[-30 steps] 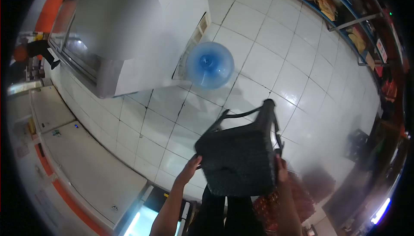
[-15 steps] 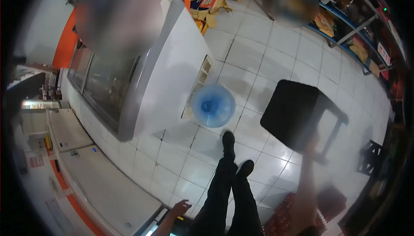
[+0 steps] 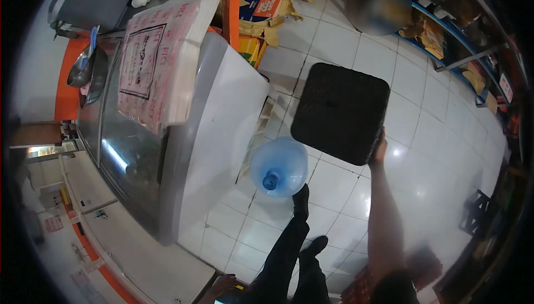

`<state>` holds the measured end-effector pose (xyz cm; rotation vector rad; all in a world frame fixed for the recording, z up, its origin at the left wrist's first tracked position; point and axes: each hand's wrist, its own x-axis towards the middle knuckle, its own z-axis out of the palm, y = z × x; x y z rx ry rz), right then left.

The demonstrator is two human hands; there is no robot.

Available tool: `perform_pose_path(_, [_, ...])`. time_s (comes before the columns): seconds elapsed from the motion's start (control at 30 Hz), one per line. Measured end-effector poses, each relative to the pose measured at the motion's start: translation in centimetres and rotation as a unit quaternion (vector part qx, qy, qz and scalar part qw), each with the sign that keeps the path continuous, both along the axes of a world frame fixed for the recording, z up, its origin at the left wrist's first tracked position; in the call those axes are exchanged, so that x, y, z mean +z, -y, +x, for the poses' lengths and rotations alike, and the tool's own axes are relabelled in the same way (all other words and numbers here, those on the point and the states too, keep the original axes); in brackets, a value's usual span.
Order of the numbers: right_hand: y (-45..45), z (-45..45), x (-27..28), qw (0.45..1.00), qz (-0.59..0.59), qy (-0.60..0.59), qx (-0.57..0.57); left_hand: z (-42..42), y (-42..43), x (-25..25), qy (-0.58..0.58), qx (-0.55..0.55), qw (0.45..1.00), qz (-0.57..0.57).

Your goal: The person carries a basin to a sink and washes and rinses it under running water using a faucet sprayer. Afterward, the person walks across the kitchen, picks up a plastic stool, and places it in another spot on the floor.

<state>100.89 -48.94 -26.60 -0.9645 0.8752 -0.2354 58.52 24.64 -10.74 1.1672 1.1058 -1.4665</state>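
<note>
My right hand [image 3: 379, 149] grips the lower right edge of a black square stool [image 3: 342, 112], its flat seat facing up toward the camera and its legs hidden. Just left of the stool and below it stands a blue water bottle [image 3: 278, 166] with its neck up, beside my foot. Low in the view, my left hand [image 3: 224, 283] hangs near the white freezer [image 3: 139, 248], its fingers apart and holding nothing.
A glass-topped freezer [image 3: 222, 104] fills the left, with a rice-labelled packet stack [image 3: 161, 62] on it. Cardboard and bags [image 3: 267, 6] lie behind. Shelving [image 3: 461, 65] runs along the upper right. Red crates [image 3: 359, 287] are at the lower right.
The stool went from both hands to my right hand alone and has moved forward and left, close to the bottle. My left hand has let go and dropped low. The view has shifted toward the freezer.
</note>
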Motion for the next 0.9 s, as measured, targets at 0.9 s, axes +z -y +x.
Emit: perform_pose_path(0.9, [9.0,-46.6,6.7,0.823,-0.237,-0.397,0.329,6.6,29.5,7.5,-0.001,-0.133,0.985,0.108])
